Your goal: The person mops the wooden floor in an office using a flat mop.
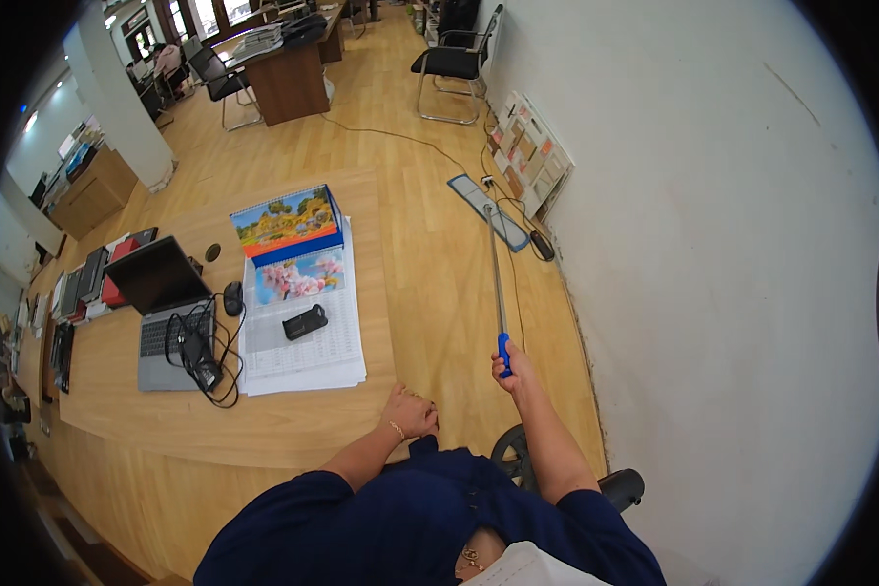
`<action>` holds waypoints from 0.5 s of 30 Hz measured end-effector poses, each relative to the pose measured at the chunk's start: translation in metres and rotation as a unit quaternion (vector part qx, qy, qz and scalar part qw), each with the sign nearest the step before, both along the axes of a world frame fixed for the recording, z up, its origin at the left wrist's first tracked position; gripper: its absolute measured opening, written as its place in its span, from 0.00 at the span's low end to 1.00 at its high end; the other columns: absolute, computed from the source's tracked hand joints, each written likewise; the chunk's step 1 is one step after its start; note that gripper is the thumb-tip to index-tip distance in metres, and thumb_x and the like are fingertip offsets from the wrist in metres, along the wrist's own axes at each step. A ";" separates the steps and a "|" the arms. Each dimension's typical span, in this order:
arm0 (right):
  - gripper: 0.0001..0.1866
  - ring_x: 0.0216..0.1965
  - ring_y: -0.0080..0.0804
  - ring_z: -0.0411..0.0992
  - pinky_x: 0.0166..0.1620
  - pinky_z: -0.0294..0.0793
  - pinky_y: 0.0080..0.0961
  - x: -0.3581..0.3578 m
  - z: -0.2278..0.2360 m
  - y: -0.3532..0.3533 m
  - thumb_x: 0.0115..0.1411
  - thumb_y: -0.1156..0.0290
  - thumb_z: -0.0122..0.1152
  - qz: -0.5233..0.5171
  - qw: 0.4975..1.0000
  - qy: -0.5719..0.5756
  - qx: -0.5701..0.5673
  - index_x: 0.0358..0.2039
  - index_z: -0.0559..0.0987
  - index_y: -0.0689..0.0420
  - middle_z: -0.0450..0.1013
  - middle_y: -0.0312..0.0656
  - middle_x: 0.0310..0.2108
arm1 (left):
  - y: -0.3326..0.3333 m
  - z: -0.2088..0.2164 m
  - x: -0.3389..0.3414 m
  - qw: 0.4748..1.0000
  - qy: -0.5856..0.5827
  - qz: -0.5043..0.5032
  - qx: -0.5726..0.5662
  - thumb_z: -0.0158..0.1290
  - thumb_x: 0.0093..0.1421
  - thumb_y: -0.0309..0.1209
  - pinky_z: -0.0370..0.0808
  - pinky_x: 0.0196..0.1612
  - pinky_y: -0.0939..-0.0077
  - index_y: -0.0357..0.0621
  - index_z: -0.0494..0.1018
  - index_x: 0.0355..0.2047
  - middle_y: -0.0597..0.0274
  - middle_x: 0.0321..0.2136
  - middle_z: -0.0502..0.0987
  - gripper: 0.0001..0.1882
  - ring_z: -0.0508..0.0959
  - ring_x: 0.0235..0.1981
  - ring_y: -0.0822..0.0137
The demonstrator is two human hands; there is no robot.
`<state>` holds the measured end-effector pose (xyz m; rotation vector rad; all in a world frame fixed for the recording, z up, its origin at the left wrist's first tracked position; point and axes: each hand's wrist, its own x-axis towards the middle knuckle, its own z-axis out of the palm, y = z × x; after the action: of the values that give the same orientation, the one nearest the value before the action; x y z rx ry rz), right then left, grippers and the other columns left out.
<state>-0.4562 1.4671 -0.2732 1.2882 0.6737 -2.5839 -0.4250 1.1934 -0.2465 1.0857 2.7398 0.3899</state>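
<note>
"Where's the blue-handled, metal-poled flat mop [499, 283]?"
"Right hand [519, 371] grips it, blue-grey pad [472, 198] floored; pushing could snag the corded, oblong black block [542, 246]."
"Left hand [412, 412]?"
"By the pale wooden desk [283, 430]; its grip, I can't tell."

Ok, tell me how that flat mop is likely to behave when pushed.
The flat mop probably slides easily, its head lying flat on smooth-looking floorboards. Its pole looks straight and slim, so likely stiff and light for its length. The head could bump the black block near its end.
</note>
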 end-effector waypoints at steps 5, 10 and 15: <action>0.13 0.15 0.22 0.61 0.14 0.60 0.14 0.087 0.026 -0.033 0.62 0.57 0.50 0.031 0.999 -0.009 0.008 0.35 0.65 0.53 0.66 0.39 0.21 | -0.003 -0.018 0.001 0.999 -0.014 0.018 -0.030 0.47 0.50 0.43 0.59 0.48 0.63 0.46 0.76 0.17 0.55 0.20 0.77 0.17 0.76 0.28 0.59; 0.12 0.18 0.22 0.60 0.16 0.60 0.16 0.206 0.118 -0.067 0.62 0.57 0.50 0.033 0.995 -0.047 -0.075 0.45 0.67 0.43 0.65 0.38 0.24 | 0.003 -0.025 0.001 1.000 0.005 -0.001 0.000 0.47 0.49 0.40 0.59 0.47 0.62 0.46 0.76 0.17 0.54 0.20 0.77 0.14 0.76 0.29 0.59; 0.20 0.19 0.21 0.59 0.17 0.58 0.13 0.293 0.228 -0.029 0.64 0.60 0.47 0.079 0.993 -0.036 -0.074 0.56 0.61 0.38 0.64 0.39 0.26 | -0.005 -0.014 0.002 1.000 0.003 0.001 -0.016 0.47 0.48 0.39 0.59 0.46 0.63 0.46 0.76 0.17 0.55 0.19 0.76 0.13 0.76 0.28 0.60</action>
<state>-0.1635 1.4385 -0.0450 1.2231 0.5363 -2.3988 -0.4229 1.1883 -0.2604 1.0788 2.7423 0.3429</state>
